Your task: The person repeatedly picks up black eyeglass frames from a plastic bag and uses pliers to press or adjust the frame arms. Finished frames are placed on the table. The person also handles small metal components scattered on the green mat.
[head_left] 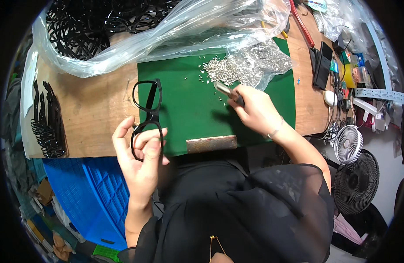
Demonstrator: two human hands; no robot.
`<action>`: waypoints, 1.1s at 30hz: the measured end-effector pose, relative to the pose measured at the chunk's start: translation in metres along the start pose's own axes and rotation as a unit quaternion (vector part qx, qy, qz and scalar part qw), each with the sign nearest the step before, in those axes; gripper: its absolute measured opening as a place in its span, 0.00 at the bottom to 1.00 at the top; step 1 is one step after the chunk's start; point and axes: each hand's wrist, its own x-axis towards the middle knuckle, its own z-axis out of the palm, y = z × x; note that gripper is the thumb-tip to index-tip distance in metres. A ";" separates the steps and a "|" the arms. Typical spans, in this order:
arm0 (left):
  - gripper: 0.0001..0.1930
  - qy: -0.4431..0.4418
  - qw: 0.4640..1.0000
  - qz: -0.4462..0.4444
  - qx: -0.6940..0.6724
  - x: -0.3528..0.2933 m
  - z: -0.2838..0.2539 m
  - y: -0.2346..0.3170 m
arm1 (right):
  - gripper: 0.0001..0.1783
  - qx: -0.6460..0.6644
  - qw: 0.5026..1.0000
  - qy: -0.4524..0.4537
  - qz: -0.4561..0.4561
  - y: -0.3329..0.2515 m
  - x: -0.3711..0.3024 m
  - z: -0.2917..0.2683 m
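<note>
My left hand (pixel 143 153) grips a black eyeglass frame (pixel 152 116) by its lower rim, thumb and fingers closed around it. The frame stands on end, one rim above the other, over the left edge of a green mat (pixel 184 109). In my right hand (pixel 259 109) is a short hand tool (pixel 226 90) with a silvery metal tip and a dark handle; its exact kind is unclear. The tip points up and left, just below a heap of tiny silvery metal pieces (pixel 224 70). More such pieces fill a clear plastic bag (pixel 265 61) beside the heap.
A large clear plastic bag (pixel 167 39) lies across the back, near piled black frames (pixel 79 30). Black temple-like pieces (pixel 48 122) lie at left. A rough metal bar (pixel 211 143) sits at the front edge. At right are a phone (pixel 323 65), cables and fans (pixel 348 144).
</note>
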 end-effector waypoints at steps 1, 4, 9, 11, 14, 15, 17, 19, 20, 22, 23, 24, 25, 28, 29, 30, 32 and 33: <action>0.32 -0.008 1.000 0.023 -0.003 0.001 0.004 -0.001 | 0.07 -0.010 1.000 0.005 0.008 0.006 0.009 0.009; 0.50 -0.048 0.991 0.062 -0.104 -0.004 0.007 -0.005 | 0.07 -0.037 0.998 0.048 -0.024 0.006 0.011 0.033; 0.52 -0.084 0.991 0.061 -0.081 -0.008 0.009 -0.013 | 0.06 -0.013 1.000 0.001 0.005 0.006 0.016 0.027; 0.50 -0.094 0.992 0.063 -0.053 -0.012 0.014 -0.012 | 0.06 -0.022 1.000 -0.005 -0.005 0.008 0.015 0.031; 0.53 -0.087 0.986 0.141 0.016 -0.008 0.020 -0.015 | 0.06 -0.011 1.000 -0.008 0.006 0.009 0.016 0.029; 0.52 -0.087 0.989 0.117 -0.009 -0.006 0.023 -0.013 | 0.06 -0.003 1.000 -0.010 0.014 0.010 0.017 0.028; 0.51 -0.082 0.993 0.083 -0.024 -0.003 0.025 -0.012 | 0.06 0.007 1.000 -0.017 0.023 0.008 0.019 0.028; 0.50 -0.105 0.990 0.093 -0.010 0.000 0.025 -0.019 | 0.07 -0.022 1.000 -0.002 0.015 0.004 0.020 0.031; 0.50 -0.119 0.988 0.099 -0.001 0.001 0.025 -0.023 | 0.07 -0.036 0.999 0.006 0.012 0.002 0.019 0.032; 0.50 -0.138 0.986 0.088 -0.020 0.001 0.028 -0.025 | 0.07 -0.043 0.999 0.022 -0.014 0.004 0.018 0.033; 0.50 -0.130 0.987 0.089 -0.021 0.001 0.030 -0.026 | 0.08 -0.043 0.999 0.024 -0.016 0.004 0.018 0.034; 0.50 -0.123 0.988 0.091 -0.021 0.001 0.032 -0.026 | 0.08 -0.044 0.999 0.026 -0.017 0.004 0.017 0.034; 0.50 -0.125 0.988 0.092 -0.006 0.002 0.034 -0.025 | 0.09 0.028 0.999 0.023 0.012 0.002 0.015 0.030; 0.49 -0.128 0.988 0.090 -0.001 0.001 0.037 -0.025 | 0.10 0.234 0.962 -0.089 0.112 -0.036 0.003 -0.009; 0.47 -0.126 0.986 0.102 0.036 0.002 0.039 -0.026 | 0.10 0.300 0.942 -0.115 0.097 -0.043 -0.006 -0.013; 0.46 -0.124 0.983 0.115 0.074 0.002 0.041 -0.027 | 0.09 0.365 0.917 -0.139 0.077 -0.050 -0.013 -0.016; 0.45 -0.091 0.985 0.127 0.073 0.001 0.051 -0.025 | 0.06 0.377 0.919 -0.112 0.033 -0.062 -0.018 -0.016; 0.45 -0.106 0.985 0.112 0.080 -0.001 0.050 -0.022 | 0.06 0.413 0.902 -0.111 0.064 -0.063 -0.019 -0.016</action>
